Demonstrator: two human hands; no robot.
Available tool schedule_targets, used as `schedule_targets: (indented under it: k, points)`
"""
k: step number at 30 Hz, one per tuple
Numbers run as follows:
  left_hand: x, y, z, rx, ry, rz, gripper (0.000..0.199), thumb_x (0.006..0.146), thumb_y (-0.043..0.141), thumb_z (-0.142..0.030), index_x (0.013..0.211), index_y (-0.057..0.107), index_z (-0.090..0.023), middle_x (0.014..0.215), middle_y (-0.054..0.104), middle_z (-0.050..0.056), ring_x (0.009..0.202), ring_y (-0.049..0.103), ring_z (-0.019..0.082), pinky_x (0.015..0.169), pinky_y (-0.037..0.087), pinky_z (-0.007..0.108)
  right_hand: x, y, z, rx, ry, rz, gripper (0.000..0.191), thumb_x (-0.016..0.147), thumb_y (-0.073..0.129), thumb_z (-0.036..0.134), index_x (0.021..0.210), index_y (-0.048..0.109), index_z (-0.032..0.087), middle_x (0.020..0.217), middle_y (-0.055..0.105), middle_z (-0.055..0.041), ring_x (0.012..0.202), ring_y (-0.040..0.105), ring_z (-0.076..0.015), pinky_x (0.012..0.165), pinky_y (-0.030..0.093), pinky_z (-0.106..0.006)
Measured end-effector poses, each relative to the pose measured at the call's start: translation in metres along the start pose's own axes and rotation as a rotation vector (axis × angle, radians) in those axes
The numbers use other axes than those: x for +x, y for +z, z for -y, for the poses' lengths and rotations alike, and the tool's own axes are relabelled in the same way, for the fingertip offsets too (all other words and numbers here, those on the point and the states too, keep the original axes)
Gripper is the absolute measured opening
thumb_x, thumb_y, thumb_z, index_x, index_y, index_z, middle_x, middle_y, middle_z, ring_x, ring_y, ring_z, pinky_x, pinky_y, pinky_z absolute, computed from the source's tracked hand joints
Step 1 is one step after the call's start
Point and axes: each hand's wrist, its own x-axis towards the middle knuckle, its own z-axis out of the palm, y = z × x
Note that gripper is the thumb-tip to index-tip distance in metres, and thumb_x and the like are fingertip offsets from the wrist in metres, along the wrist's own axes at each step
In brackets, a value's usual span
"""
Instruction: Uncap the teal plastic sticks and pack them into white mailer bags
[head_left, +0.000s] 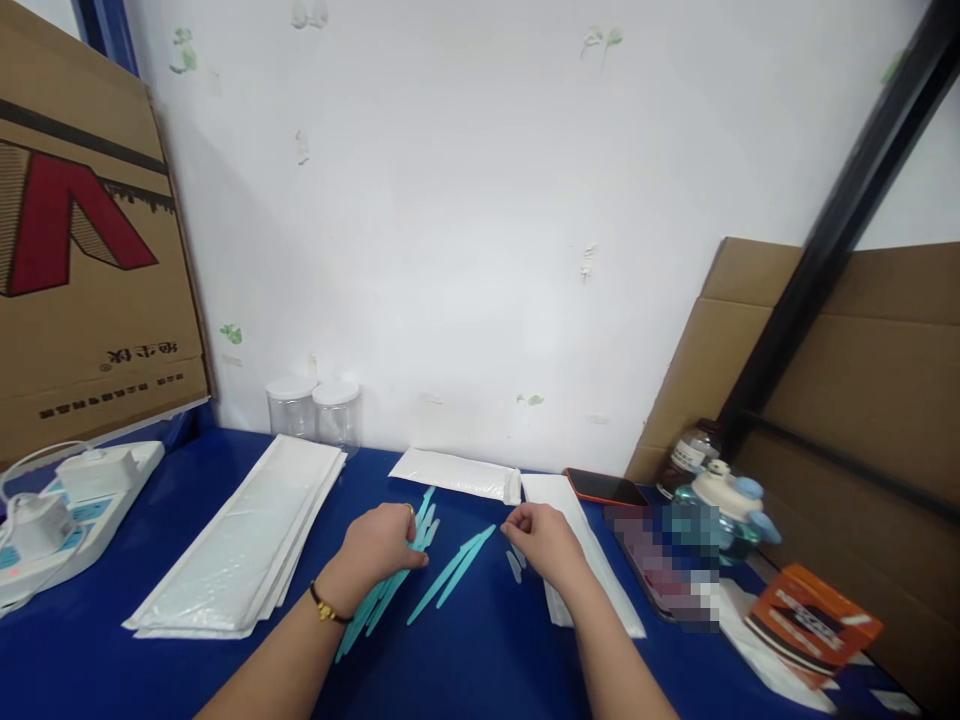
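Observation:
My left hand (379, 548) reaches over a loose bunch of slim teal eyebrow razors (365, 612), its fingers curled down among them. The bunch partly hides beneath the palm, so how many it grips does not show. To its right, two more teal razors (455, 572) lie together at a slant on the blue table. Just past their upper tips, my right hand (541, 538) is closed in a pinch. Whatever sits between those fingertips is too small to make out. A few small translucent caps (514, 565) lie below the right fingers.
White padded packets are stacked at left (240, 540); another packet (454, 473) lies behind the hands, and more white packaging (592, 570) sits under my right forearm. Around the edges are a power strip (97, 520), clear jars (337, 415), phones (604, 487), a bottle (727, 510) and an orange box (814, 622).

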Motion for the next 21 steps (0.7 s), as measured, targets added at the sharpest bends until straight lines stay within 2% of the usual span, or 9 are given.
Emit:
schedule_targets:
  k: [7, 11, 14, 17, 21]
  points:
    - [0.003, 0.020, -0.013, 0.124, 0.130, -0.072, 0.017, 0.071, 0.059, -0.035, 0.081, 0.061, -0.022, 0.086, 0.064, 0.003, 0.077, 0.060, 0.019, 0.063, 0.039, 0.026, -0.005, 0.005, 0.008, -0.015, -0.026, -0.033, 0.013, 0.073, 0.056, 0.030, 0.069, 0.066, 0.022, 0.061, 0.062, 0.0010, 0.057, 0.054, -0.0127, 0.050, 0.029, -0.022]
    - [0.006, 0.024, -0.010, 0.147, 0.107, -0.089, 0.012, 0.074, 0.055, -0.031, 0.078, 0.060, -0.020, 0.081, 0.064, 0.004, 0.074, 0.060, 0.019, 0.061, 0.038, 0.026, -0.010, 0.011, 0.014, -0.007, -0.058, -0.015, 0.011, 0.073, 0.056, 0.028, 0.069, 0.065, 0.023, 0.060, 0.061, 0.0010, 0.055, 0.052, -0.0120, 0.049, 0.027, -0.022]
    - [0.006, 0.019, -0.007, 0.076, 0.075, -0.091, 0.015, 0.077, 0.052, -0.032, 0.076, 0.061, -0.020, 0.078, 0.065, 0.004, 0.070, 0.059, 0.018, 0.059, 0.036, 0.024, -0.011, 0.016, 0.017, 0.052, -0.098, -0.008, 0.010, 0.073, 0.057, 0.025, 0.067, 0.065, 0.022, 0.058, 0.059, 0.0011, 0.055, 0.050, -0.0115, 0.049, 0.028, -0.022]
    - [0.006, 0.011, -0.009, -0.055, 0.066, -0.117, 0.022, 0.079, 0.049, -0.037, 0.075, 0.061, -0.019, 0.072, 0.063, 0.003, 0.067, 0.057, 0.016, 0.057, 0.034, 0.023, -0.010, 0.023, 0.020, 0.296, -0.119, -0.015, 0.012, 0.071, 0.061, 0.029, 0.076, 0.066, 0.020, 0.056, 0.056, 0.0020, 0.052, 0.048, -0.0105, 0.050, 0.031, -0.022]
    - [0.004, 0.012, -0.023, -0.476, 0.259, -0.036, 0.036, 0.079, 0.047, -0.049, 0.076, 0.061, -0.016, 0.063, 0.056, -0.001, 0.058, 0.048, 0.012, 0.052, 0.031, 0.021, -0.013, 0.036, 0.032, 0.876, -0.054, 0.087, 0.036, 0.073, 0.060, 0.045, 0.094, 0.061, 0.016, 0.063, 0.056, 0.0016, 0.042, 0.043, -0.0074, 0.042, 0.030, -0.021]
